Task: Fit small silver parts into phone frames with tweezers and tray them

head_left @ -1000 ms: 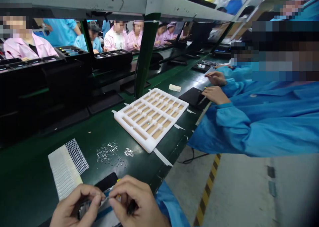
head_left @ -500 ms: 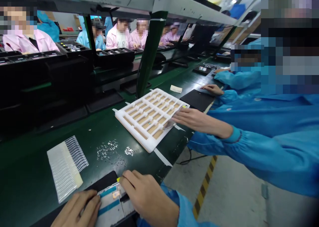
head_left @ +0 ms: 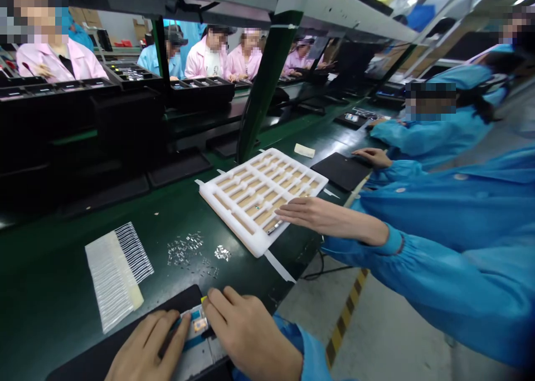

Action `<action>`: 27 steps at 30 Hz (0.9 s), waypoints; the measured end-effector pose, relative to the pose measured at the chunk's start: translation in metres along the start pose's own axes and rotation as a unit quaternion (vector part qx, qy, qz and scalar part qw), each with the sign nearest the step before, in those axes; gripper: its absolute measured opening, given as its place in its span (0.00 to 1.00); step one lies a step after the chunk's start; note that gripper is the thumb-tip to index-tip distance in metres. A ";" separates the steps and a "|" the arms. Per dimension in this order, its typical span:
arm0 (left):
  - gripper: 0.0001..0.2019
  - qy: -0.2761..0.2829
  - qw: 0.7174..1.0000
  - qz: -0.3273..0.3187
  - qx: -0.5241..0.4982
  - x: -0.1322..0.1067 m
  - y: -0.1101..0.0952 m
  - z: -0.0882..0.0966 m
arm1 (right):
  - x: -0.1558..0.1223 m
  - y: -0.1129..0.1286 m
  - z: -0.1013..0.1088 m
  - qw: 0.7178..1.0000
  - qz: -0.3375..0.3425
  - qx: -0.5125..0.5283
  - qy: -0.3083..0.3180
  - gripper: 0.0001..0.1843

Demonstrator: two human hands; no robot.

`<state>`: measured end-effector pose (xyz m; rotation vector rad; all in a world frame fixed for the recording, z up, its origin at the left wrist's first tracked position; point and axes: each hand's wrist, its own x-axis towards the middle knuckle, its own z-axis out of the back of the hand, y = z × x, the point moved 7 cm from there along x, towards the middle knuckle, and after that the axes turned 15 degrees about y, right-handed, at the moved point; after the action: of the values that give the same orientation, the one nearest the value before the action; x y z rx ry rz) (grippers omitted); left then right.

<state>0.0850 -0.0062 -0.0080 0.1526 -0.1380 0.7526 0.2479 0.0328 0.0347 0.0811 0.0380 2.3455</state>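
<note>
Ribbed white sheet [head_left: 117,272] lies at left on the bench. Left hand [head_left: 146,347] rests flat, fingers extended, on the grey panel [head_left: 199,350] lying on a black mat [head_left: 96,356] at the near edge. Right hand [head_left: 246,336], fingers loosely bent, presses the panel's right end, grasping nothing; further right, a co-worker's hand [head_left: 311,214] lies on 1 white tray [head_left: 251,242].

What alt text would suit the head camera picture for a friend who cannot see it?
A person's left hand and right hand press fingertips on a small flat panel lying on a black mat at a green workbench. Nearby a co-worker's hand rests on a white foam tray, with tiny clear parts scattered between.
</note>
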 end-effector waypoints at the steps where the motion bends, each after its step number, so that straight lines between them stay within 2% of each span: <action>1: 0.45 -0.002 1.000 -0.007 0.002 0.001 0.000 -0.002 | 0.000 0.001 0.000 1.000 -0.001 -0.006 -0.005 0.04; 4: 0.42 0.001 1.000 -0.008 0.002 0.003 0.002 -0.005 | -0.004 0.007 -0.002 0.999 -0.005 -0.030 -0.023 0.04; 8: 0.45 0.008 1.000 -0.014 0.008 0.003 0.002 -0.006 | -0.017 0.020 -0.016 0.997 -0.028 -0.050 -0.047 0.14; 12: 0.37 0.011 1.000 -0.012 -0.004 0.002 0.006 -0.003 | -0.026 0.026 -0.036 0.996 -0.065 -0.020 -0.062 0.19; 15: 0.30 0.014 1.000 -0.009 -0.013 0.005 0.008 0.002 | -0.026 0.030 -0.043 0.994 -0.082 -0.018 -0.066 0.20; 18: 0.28 0.016 1.000 0.007 -0.017 0.010 0.010 0.009 | -0.023 0.030 -0.037 0.994 -0.083 -0.011 -0.063 0.19; 21: 0.26 0.018 1.000 -0.008 -0.002 0.014 0.010 0.017 | -0.021 0.022 -0.024 0.997 -0.070 0.014 -0.041 0.17; 23: 0.24 0.020 0.999 -0.026 0.008 0.016 0.011 0.020 | -0.022 0.008 -0.013 0.994 -0.066 0.078 -0.030 0.14; 25: 0.21 0.031 0.999 -0.029 0.004 0.016 0.014 0.021 | -0.026 -0.013 -0.002 0.971 -0.080 0.214 -0.072 0.10; 27: 0.19 0.050 0.999 -0.013 -0.005 0.016 0.020 0.019 | -0.034 -0.041 0.004 0.908 -0.121 0.365 -0.165 0.08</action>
<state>0.0818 0.0152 0.0153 0.1059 -0.0445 0.7322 0.3012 0.0375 0.0346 0.7910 0.7168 1.9230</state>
